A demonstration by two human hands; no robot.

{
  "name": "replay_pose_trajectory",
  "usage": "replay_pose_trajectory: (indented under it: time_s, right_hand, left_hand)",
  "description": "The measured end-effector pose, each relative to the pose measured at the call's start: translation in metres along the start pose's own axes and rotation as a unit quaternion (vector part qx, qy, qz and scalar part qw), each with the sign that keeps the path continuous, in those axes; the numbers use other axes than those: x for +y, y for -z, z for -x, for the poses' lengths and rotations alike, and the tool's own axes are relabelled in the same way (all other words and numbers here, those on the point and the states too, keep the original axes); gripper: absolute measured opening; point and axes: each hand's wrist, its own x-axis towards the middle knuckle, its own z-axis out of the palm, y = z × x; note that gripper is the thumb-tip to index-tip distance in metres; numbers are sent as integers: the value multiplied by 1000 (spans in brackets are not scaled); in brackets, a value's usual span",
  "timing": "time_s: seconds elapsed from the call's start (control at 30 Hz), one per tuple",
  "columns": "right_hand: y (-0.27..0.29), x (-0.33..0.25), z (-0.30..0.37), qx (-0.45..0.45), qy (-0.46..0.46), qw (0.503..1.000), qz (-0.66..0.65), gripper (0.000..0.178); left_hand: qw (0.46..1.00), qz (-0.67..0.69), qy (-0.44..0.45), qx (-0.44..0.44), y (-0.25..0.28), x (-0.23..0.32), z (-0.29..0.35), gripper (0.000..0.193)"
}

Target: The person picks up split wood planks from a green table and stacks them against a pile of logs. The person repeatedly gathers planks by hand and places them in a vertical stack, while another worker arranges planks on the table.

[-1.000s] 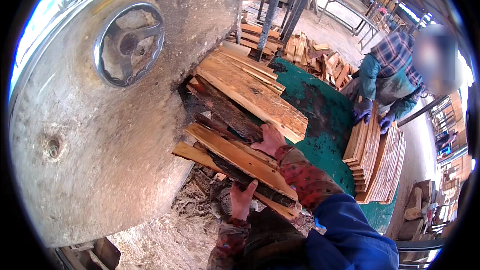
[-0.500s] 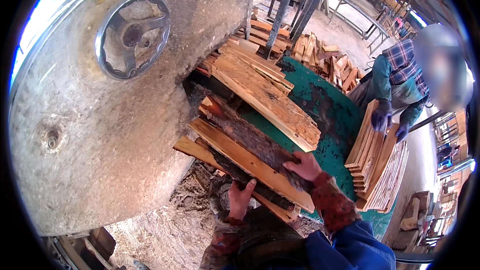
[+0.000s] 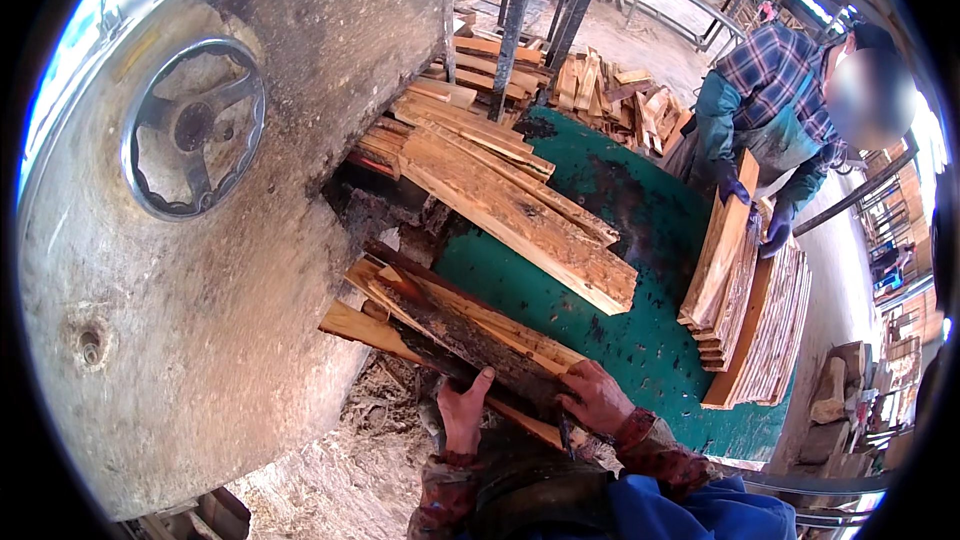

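A small bundle of rough bark-edged boards [image 3: 470,325] lies slantwise in front of me, over the near edge of the green table [image 3: 520,265]. My left hand [image 3: 463,417] grips the near side of the bundle; its thumb lies over the dark bark and its fingers are mostly hidden. At the near right end, my right hand [image 3: 597,400] is closed on a bark-covered slab in the bundle, fingers bent over it. Farther off, several wide sawn boards [image 3: 510,210] rest on the green table, their far ends beside the machine's pale panel [image 3: 250,270].
A spoked metal handwheel [image 3: 195,127] sits on the panel at left. Across the table, a co-worker in purple gloves [image 3: 775,230] handles stacked boards [image 3: 765,335]. Beyond the table lies a pile of offcuts [image 3: 625,95], near upright metal posts [image 3: 520,30]. Sawdust [image 3: 320,460] covers the floor.
The bark-covered slab has been drawn toward me and tilted onto the other boards; my right hand came nearer with it. The co-worker has lifted a board on the stack. My view has shifted right.
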Motion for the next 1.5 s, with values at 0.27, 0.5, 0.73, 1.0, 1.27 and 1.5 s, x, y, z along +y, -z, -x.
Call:
replay_pose_trajectory:
  time_s: [0.27,0.5,0.73,1.0,1.27,1.5]
  right_hand:
    - [28,-12,-45,-77,13,997,-21,23]
    - [83,49,-180,239,55,969,8,17]
    - [90,130,-321,190,-82,973,102,33]
    - [106,131,-337,171,-39,983,46,32]
    - [142,136,-323,177,-62,982,4,26]
    - [155,183,-350,231,-134,964,11,30]
  left_hand:
    - [999,-37,-15,29,-6,0,-3,47]
    - [999,-9,16,27,-4,-6,-6,50]
    - [999,-42,3,29,-3,-6,-9,48]
    - [999,-30,-8,19,-4,-1,-6,55]
    - [995,-91,29,38,0,-2,-10,47]
    - [998,-42,38,29,-1,-1,-8,47]
